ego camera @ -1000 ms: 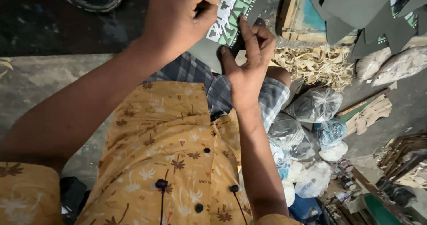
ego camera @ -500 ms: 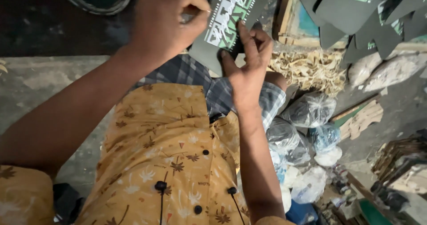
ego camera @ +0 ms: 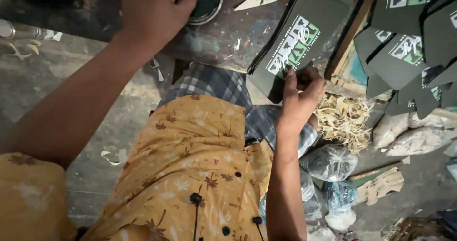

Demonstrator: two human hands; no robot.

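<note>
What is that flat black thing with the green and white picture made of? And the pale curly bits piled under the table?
The black printed sleeve under the right hand looks like matte foam or thick fabric: dull, no shine, soft rounded corners, ink print on top. The pale curly scraps look like thin trimmed offcuts, maybe paper or foam; they curl and tangle, but the exact stuff is hard to tell.

Dressed in a mustard-yellow, short-sleeved shirt (ego camera: pixel 190 174) printed with small brown leaves, pale flowers and tiny triangles, fastened down the front by dark round buttons (ego camera: pixel 195 198) with thin dark threads hanging from two of them. Below it, a checked cloth (ego camera: pixel 223 86) in blue, grey and white wrapped over the lap, its weave crossed by darker bands. Bare from the sleeve hems down on both forearms, with no watch, ring or band visible at either wrist.
</note>
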